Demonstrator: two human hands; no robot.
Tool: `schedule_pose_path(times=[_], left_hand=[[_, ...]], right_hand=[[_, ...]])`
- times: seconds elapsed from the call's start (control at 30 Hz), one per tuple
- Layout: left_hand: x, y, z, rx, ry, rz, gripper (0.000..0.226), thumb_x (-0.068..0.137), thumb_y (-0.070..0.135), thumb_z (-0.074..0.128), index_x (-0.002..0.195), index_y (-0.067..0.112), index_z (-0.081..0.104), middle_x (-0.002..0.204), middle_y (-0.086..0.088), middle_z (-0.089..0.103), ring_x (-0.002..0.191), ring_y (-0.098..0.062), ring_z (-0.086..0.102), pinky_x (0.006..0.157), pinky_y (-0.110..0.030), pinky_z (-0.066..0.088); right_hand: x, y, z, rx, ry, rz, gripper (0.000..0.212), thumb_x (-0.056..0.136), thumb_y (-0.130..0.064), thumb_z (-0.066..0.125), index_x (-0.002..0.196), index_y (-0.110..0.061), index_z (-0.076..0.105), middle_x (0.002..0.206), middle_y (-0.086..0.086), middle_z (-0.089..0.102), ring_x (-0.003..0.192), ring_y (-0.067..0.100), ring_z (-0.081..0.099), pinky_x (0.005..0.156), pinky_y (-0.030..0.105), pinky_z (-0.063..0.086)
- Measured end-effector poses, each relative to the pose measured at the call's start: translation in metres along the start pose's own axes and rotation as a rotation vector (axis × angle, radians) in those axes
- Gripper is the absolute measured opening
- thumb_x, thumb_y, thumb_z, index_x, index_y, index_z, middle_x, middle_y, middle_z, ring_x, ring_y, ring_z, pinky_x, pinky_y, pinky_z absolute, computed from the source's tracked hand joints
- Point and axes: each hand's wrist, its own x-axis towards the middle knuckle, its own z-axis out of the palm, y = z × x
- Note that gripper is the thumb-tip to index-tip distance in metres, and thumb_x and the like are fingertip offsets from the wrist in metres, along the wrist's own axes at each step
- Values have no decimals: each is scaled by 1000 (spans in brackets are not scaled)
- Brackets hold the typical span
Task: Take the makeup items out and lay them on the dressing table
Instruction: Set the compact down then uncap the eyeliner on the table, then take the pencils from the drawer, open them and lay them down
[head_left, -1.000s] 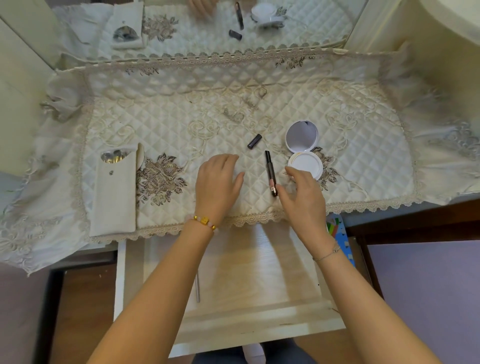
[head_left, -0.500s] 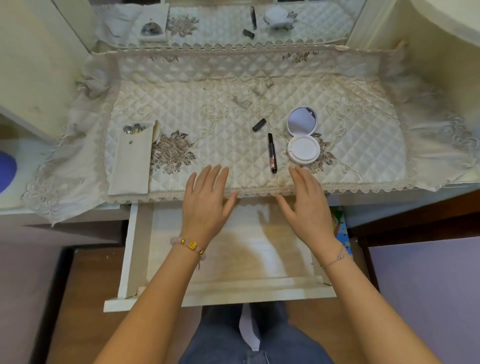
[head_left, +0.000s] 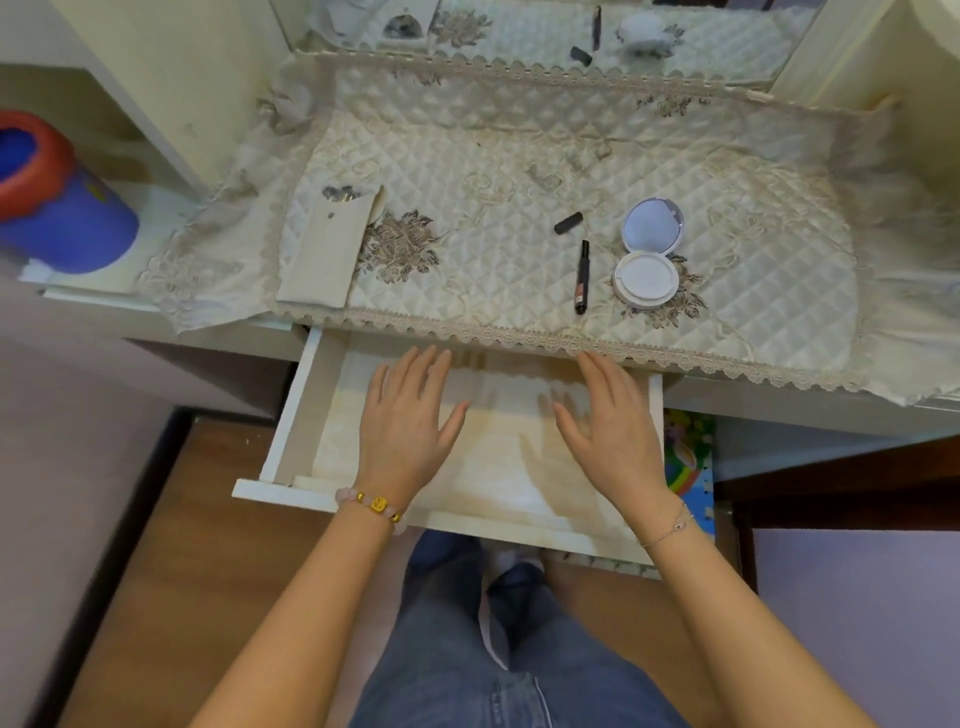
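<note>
On the dressing table's quilted cream cloth (head_left: 493, 171) lie an open white compact (head_left: 647, 257) with its mirror lid up, a dark uncapped makeup stick (head_left: 582, 278) and its small black cap (head_left: 568, 223). A beige pouch (head_left: 324, 252) with silvery items showing at its mouth rests at the left. Below the table edge, my left hand (head_left: 408, 421) and my right hand (head_left: 610, 426) hover palms down over the open white drawer (head_left: 291, 415). Both hands hold nothing, with fingers spread.
A mirror (head_left: 571, 31) stands behind the table and reflects the items. At the far left sits a blue and red container (head_left: 47, 197) on a lower shelf. A colourful mat (head_left: 688, 467) lies on the floor to the drawer's right. My legs in jeans are under the drawer.
Both hands have drawn back from the tabletop to above the open drawer. My right hand has let go of the makeup stick, which now lies beside the compact.
</note>
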Motion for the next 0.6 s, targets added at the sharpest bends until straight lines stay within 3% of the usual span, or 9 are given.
schedule_pose_path(times=[0.33,0.6], left_hand=[[-38,-56,-4,27,-32,-112,55,89,44,39,125,6,52,126,-14,58,120,-32,51,101,-48,37],[-37,-121,-1,18,-122,-76,56,89,45,35,128,8,49,129,-11,56,123,-28,47,105,-48,33]], right_hand=[[-11,-33,34,27,-96,-33,56,91,-31,54,139,-8,37,144,11,42,135,26,35,112,34,23],[-4,-79,89,40,-187,30,53,90,-30,55,136,-5,43,139,14,48,129,29,42,109,37,30]])
